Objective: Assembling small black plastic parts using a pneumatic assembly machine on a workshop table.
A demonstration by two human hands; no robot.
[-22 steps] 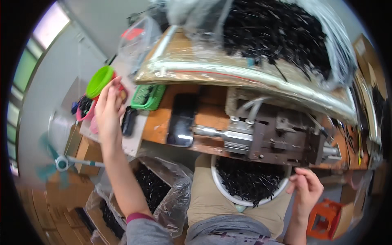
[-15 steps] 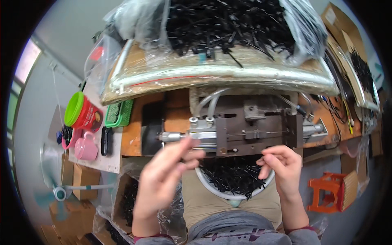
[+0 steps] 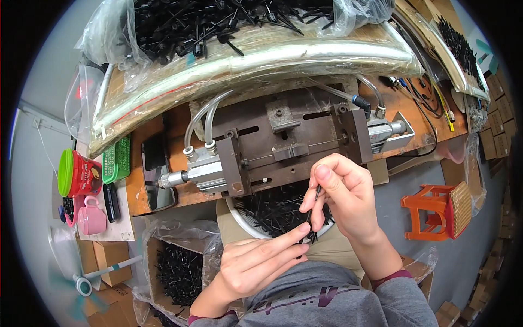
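In front of my body, my right hand (image 3: pixel 344 191) pinches a thin black plastic stem (image 3: pixel 317 193) between thumb and fingertips. The stem slants down toward my left hand (image 3: pixel 259 265), whose long fingers lie close together at its lower end; the left thumb is hidden. Beneath the hands, a round white-rimmed basket (image 3: pixel 239 219) full of black stemmed parts (image 3: pixel 267 210) rests at my lap. Just beyond sits a dark metal bench fixture (image 3: pixel 261 144) with a small central block (image 3: pixel 290 152), a thin rod through it and an air cylinder (image 3: pixel 207 173) on the left.
A wrapped tray (image 3: pixel 245 59) heaped with black parts overhangs the fixture. Left are a red bucket (image 3: pixel 86 174), pink mug (image 3: pixel 91 218) and green basket (image 3: pixel 116 161). A lined box (image 3: pixel 180 272) of parts and a fan (image 3: pixel 83 285) stand lower left; an orange stool (image 3: pixel 430 212) stands right.
Both hands have come together near my lap, the left moving down and right, away from the fixture's left cylinder. The view has turned, and a black stem now shows between the hands.
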